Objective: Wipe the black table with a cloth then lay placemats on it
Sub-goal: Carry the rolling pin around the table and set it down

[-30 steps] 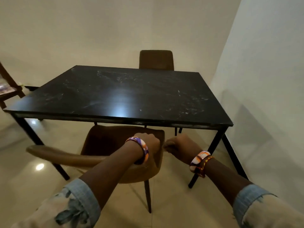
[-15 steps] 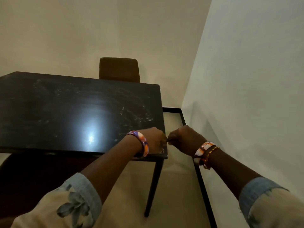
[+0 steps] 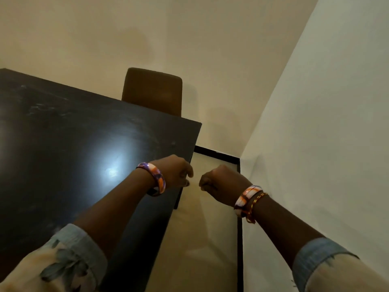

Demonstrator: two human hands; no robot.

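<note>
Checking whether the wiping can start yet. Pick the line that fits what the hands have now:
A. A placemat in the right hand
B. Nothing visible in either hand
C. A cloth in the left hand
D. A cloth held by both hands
B: the left hand and the right hand are curled beside the table edge, with no cloth or placemat showing anywhere.

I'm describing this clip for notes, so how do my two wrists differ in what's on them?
The left wrist carries one wide bangle, purple and orange. The right wrist carries a wide white and orange bangle plus a thin red and yellow thread band beside it. Both hands are curled, holding nothing visible, and both forearms have rolled blue cuffs.
</note>
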